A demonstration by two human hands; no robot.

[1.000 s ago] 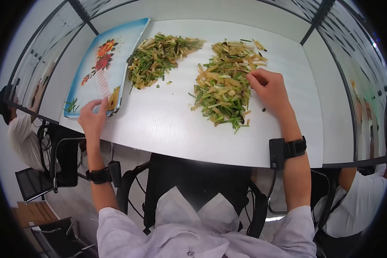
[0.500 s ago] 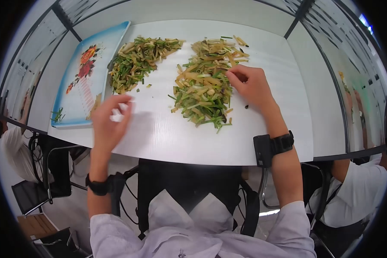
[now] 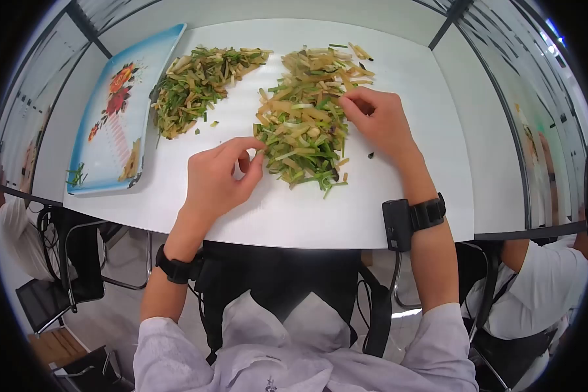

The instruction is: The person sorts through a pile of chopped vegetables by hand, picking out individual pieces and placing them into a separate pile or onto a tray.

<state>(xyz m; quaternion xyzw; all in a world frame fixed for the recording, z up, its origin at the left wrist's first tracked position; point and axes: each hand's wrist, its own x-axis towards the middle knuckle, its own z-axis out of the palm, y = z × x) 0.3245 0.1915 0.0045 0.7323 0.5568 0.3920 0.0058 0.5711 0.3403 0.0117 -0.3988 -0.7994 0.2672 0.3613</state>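
Observation:
A long pile of chopped vegetable pieces [image 3: 307, 124], green and pale yellow-brown with a few dark bits, lies on the white table. My left hand [image 3: 222, 176] is at the pile's left edge, thumb and index fingertips drawn close together; what is between them, if anything, is too small to make out. At the pile's right edge, my right hand [image 3: 382, 121] pinches with thumb and index finger, and its fingertips hide whatever they hold. A second heap of similar chopped pieces [image 3: 196, 85] sits to the left, against the tray.
A blue-rimmed white tray [image 3: 104, 166] with a flower print stands at the table's left. Green strips [image 3: 77, 175] and yellowish pieces [image 3: 130, 163] lie in its near corners. Low partitions [image 3: 496, 150] enclose the table. Another person's white sleeve [image 3: 542, 287] shows at right.
My left hand has moved right, from beside the tray to the left edge of the long pile. My right hand stays at the pile's right edge. The view has shifted slightly.

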